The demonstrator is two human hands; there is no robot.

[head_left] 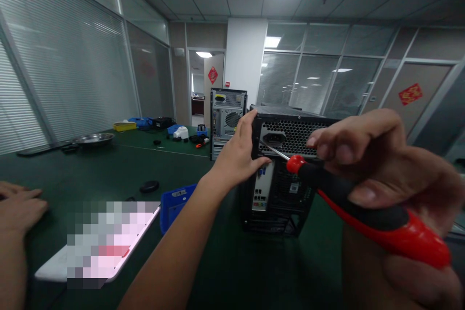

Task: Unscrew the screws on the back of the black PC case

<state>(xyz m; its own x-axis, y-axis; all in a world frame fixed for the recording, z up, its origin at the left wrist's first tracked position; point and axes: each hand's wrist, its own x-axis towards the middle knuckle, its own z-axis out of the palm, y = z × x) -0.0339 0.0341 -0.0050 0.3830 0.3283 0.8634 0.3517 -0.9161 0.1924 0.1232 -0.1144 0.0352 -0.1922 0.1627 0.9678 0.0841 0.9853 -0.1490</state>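
A black computer tower [276,223] stands on the table with its rear panel facing me, showing a honeycomb vent, a power socket and ports. My left hand [236,152] grips the tower's upper left edge, fingers along the side and top corner, thumb against the rear. In my right hand [385,169] is a red and black screwdriver [348,193], the fingers closed around its handle. Its metal shaft points left, and the tip meets the rear panel near the left edge beside the power socket. Whether the tip sits in a screw is too small to tell.
Behind stands a second computer tower [228,121]. A blue plastic tray [178,203] and a pixelated white-edged device [51,264] lie left of my forearm. Another person's hand [22,208] rests at the left edge. Farther back are a metal dish [94,139] and a yellow box [124,126].
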